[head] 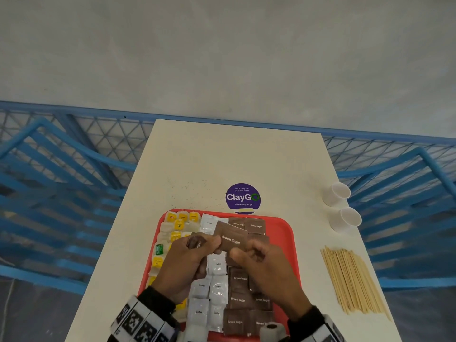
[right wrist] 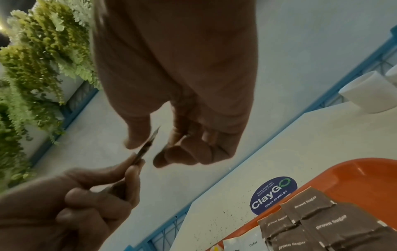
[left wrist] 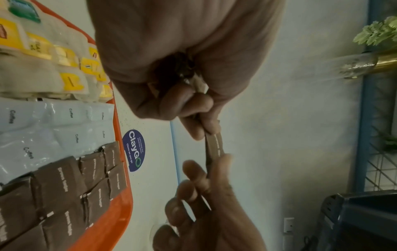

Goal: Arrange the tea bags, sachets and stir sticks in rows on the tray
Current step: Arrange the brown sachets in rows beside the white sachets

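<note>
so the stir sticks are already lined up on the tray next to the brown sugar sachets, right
Not quite. The head view shows the stir sticks lying on the table, right of the red tray, not on it. The brown sugar sachets are on the tray.

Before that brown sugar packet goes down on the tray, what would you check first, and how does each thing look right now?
1. Held brown sugar sachet gripped: ok, pinched by left hand and right hand.
2. Extra sachets in the left hand: ok, one dark one shows.
3. Free spot on the red tray: ok, bare strip right of the brown rows.
4. Brown rows neat: not ok, several lie skewed.
5. Stir sticks on the tray: not ok, they lie on the table.
6. Sachet intact: cannot tell.
</note>
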`<move>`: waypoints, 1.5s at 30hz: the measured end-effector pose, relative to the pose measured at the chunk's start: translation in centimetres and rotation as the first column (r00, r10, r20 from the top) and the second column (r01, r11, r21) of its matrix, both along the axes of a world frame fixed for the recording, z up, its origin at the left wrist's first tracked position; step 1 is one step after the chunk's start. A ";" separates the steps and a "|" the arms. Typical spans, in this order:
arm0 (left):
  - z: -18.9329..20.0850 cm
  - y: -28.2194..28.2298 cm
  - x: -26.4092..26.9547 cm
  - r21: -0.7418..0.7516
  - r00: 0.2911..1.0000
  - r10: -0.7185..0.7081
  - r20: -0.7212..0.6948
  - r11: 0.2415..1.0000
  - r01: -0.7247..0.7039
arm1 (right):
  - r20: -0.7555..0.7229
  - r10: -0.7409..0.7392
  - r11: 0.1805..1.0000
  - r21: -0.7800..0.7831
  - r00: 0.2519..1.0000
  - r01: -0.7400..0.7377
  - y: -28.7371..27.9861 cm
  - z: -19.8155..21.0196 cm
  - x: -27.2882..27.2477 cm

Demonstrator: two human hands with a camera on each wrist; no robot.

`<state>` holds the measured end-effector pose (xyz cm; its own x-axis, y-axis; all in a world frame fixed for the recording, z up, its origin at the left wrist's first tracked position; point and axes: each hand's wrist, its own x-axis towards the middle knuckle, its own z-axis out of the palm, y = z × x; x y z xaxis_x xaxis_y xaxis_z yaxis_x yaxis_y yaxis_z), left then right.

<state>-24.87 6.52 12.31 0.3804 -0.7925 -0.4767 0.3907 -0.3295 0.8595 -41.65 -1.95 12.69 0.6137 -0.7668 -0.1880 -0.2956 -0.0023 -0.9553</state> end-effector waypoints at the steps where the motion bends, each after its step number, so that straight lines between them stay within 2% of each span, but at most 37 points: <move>1: 0.0 -0.1 -0.1 0.000 1.000 0.020 -0.010 1.000 -0.020 | -0.004 0.021 1.000 -0.021 1.000 -0.021 0.1 -0.1 0.1; 5: 0.0 -0.3 -0.1 0.010 0.996 0.085 -0.005 0.996 -0.085 | 0.029 -0.022 0.997 -0.073 0.999 0.024 -0.1 -0.1 -0.3; 8: 0.1 -0.4 0.3 0.002 0.989 0.125 -0.081 0.992 -0.126 | 0.031 -0.074 0.997 -0.009 0.997 0.074 -0.7 -0.2 -0.8; 12: 0.7 -0.6 -0.4 -0.010 0.998 0.052 -0.029 0.999 -0.052 | 0.091 -0.142 0.988 0.068 0.986 0.136 -1.0 0.6 -0.5; 17: 0.1 -0.4 -0.9 0.022 0.998 -0.012 0.056 1.000 0.011 | 0.078 -0.205 0.979 0.009 0.976 0.205 -1.5 0.0 -1.5; 20: -0.8 0.4 0.4 0.083 0.998 0.022 0.067 0.996 -0.027 | -0.054 -0.227 0.974 0.003 0.972 0.228 -2.2 -2.4 -4.0; 24: -2.5 2.1 2.0 0.177 0.998 0.052 -0.022 0.983 -0.047 | -0.343 -0.103 0.982 0.116 0.934 0.151 -0.7 -8.2 -6.8; 27: -3.5 2.9 2.4 0.237 0.986 0.079 -0.146 0.971 -0.043 | -0.392 -0.060 0.963 0.220 0.918 0.156 0.9 -11.5 -7.1; 30: -3.9 3.1 2.4 0.254 0.977 0.079 -0.200 0.967 -0.027 | -0.387 -0.075 0.935 0.294 0.919 0.200 1.3 -12.4 -6.2; 34: -3.9 2.8 2.2 0.254 0.981 0.024 -0.193 0.967 0.027 | -0.461 -0.017 0.962 0.234 0.887 0.141 1.5 -12.6 -5.1; 39: -3.5 2.5 1.9 0.235 0.981 -0.012 -0.194 0.970 0.059 | -0.591 -0.069 0.983 0.096 0.804 0.155 1.7 -12.7 -4.7; 45: -3.2 2.8 1.6 0.148 0.958 -0.098 -0.270 0.979 0.142 | -0.663 -0.046 0.998 0.004 0.748 0.065 1.5 -11.6 -4.2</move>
